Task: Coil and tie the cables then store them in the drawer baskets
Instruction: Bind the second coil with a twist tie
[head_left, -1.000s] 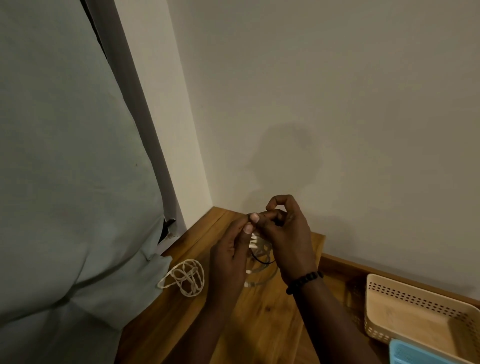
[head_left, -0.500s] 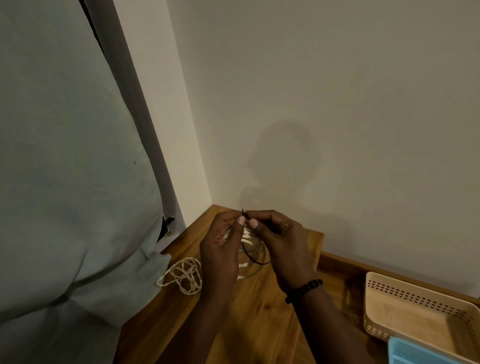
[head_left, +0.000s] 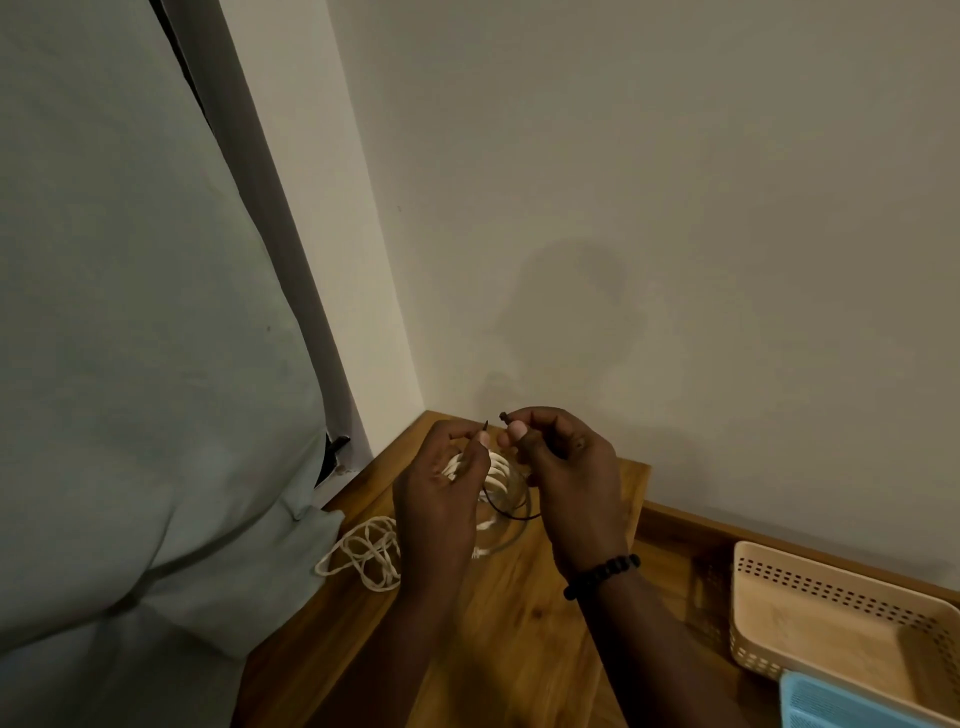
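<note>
Above the wooden tabletop (head_left: 519, 623), my left hand (head_left: 441, 499) holds a coiled white cable (head_left: 496, 470) and pinches one end of a thin dark tie (head_left: 511, 512). My right hand (head_left: 566, 478) pinches the tie's other end, its tip poking out above my fingers. The tie loops down below the coil between both hands. A second white cable (head_left: 363, 553) lies loosely coiled on the table at the left. A beige perforated basket (head_left: 831, 587) sits low at the right, with a blue basket (head_left: 857, 701) in front of it.
A pale curtain (head_left: 130, 364) hangs along the left and drapes onto the table's left edge. A plain wall stands close behind the table. The baskets sit lower than the tabletop, to its right.
My hands have drawn slightly apart, so the two ends of the dark tie now stand separated. The loose cable and the baskets have not moved.
</note>
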